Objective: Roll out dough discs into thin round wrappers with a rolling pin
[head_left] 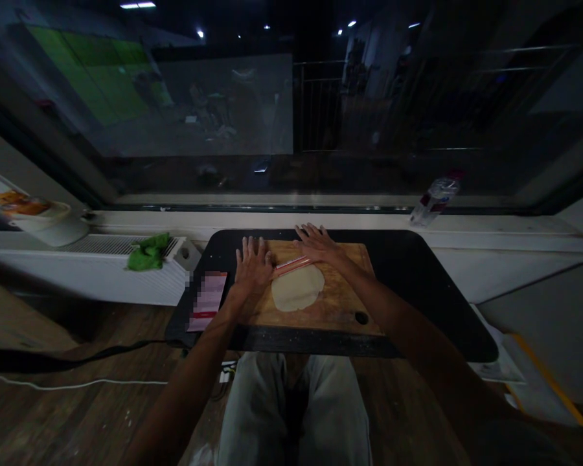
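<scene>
Centrally, toward the far edge of the black table (418, 291), a wooden board (330, 307) was recorded, its long sides running parallel to that edge.

- Dough (297, 289): one pale flattened round, laid on the board's middle, slightly toward its far edge.
- Rolling pin (291, 264): thin and reddish, laid across the far rim of the dough. Its long axis ran left to right across the board, with the right end tipped a little toward the far edge. Only the middle stretch was seen; both ends were covered.
- Left hand (252, 265): laid flat, palm down with fingers extended, on the pin's left end near the board's left edge. Nothing was gripped. This hand was placed nearer the table's near edge.
- Right hand (315, 244): likewise flat with fingers spread, pressed on the pin's right end, closer to the board's far edge.
- Pink packet (208, 299): laid near the table's left edge, just beside the board.
- Bottle (434, 200): tilted on the window sill (515, 226) beyond the table's far right corner.
- Green cloth (148, 252): bunched on the radiator (102, 246), well apart to the left.
</scene>
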Tool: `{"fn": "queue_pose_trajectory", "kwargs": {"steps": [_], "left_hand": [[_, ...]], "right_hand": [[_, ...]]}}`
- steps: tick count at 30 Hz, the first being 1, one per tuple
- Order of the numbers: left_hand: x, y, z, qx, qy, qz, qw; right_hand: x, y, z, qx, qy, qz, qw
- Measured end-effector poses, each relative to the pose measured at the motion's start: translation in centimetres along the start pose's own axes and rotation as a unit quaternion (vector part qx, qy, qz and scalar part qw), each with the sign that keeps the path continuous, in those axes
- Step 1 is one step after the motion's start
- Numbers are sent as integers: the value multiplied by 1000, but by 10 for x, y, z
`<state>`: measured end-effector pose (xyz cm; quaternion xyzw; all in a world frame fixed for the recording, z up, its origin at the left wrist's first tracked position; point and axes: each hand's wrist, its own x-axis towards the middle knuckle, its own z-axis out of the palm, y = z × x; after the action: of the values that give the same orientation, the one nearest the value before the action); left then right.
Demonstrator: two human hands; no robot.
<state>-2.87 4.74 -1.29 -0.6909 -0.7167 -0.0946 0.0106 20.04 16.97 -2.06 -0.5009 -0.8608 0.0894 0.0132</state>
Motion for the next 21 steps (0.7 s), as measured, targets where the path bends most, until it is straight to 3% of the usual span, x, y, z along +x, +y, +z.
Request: {"fn": "queue_pose_trajectory", "kwargs": {"steps": [10,21], "left_hand": [[-11,3,1,-10,18,48,999],[-39,16,-16,-5,14,63,998]], "right_hand": [[-31,-3,5,-40,53,-4,998],[-68,-7,10,-59,74,0,996]]}}
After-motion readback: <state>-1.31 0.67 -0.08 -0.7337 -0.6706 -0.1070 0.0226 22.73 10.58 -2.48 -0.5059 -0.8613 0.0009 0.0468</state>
